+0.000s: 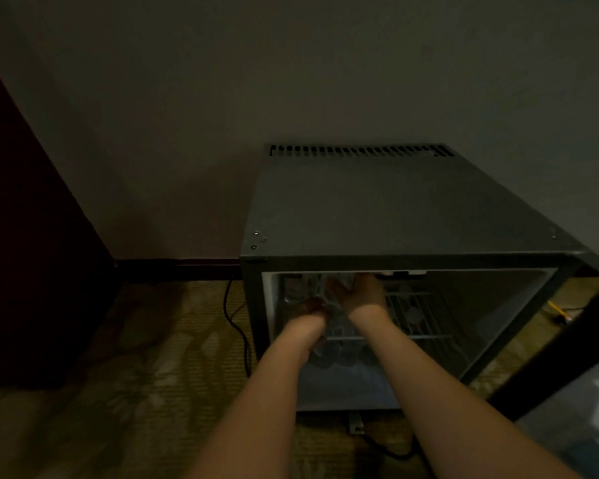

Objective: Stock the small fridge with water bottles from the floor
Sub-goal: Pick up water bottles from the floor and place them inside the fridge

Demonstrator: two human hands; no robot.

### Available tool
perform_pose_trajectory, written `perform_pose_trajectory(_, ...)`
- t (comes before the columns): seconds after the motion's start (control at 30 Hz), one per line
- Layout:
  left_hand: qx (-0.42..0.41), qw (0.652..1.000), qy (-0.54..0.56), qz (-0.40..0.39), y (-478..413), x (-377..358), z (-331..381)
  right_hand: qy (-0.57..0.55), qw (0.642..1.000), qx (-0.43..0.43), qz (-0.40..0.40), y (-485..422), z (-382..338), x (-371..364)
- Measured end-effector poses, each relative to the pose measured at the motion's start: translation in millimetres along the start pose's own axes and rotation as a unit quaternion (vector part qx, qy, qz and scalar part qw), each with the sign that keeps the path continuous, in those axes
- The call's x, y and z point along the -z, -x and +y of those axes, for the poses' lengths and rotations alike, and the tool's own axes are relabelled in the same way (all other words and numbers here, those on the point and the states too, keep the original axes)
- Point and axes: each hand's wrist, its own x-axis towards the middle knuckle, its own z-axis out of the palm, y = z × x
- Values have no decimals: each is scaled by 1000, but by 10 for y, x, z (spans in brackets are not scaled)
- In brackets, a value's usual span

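While both arms reach into the open fridge (pixel 395 209), the left hand (pixel 311 307) and right hand (pixel 358 292) meet at a bottle (pixel 330 297) on the shelf (pixel 416 314), upper left. It is too dim to tell their grip. This looks like the placing step; next it needs standing steady, then careful release.

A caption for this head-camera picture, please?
Left hand and right hand reach among water bottles inside the open small fridge.

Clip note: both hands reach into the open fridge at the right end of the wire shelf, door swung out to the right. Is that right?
Not the right end. The head view shows the left hand and right hand at the left end of the wire shelf, among the bottles. The fridge is open, its door swung out to the right.
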Motion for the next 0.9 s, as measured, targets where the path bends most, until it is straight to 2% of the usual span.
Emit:
perform_pose_trajectory(0.13,-6,1000,-25,-6,-19,4,7,-11,1000,-6,-21,-3,-8,-30)
perform_pose_trajectory(0.23,-4,997,-59,-40,17,-1,-10,3,999,3,-47,62,36,0)
perform_pose_trajectory(0.33,-13,991,-126,-43,88,17,-33,22,998,-3,-65,160,170,76)
perform_pose_trajectory(0.47,-61,969,-226,-81,270,62,-78,61,994,-1,-94,332,312,322)
perform_pose_trajectory(0.57,-56,938,-312,-143,442,16,-103,117,986,10,-115,506,351,532)
perform_pose_trajectory(0.73,-69,892,-411,-173,813,-188,-124,132,989,33,-56,788,439,878)
perform_pose_trajectory(0.9,-79,883,-426,-182,1176,-406,-195,157,985,37,-54,1164,534,1204)
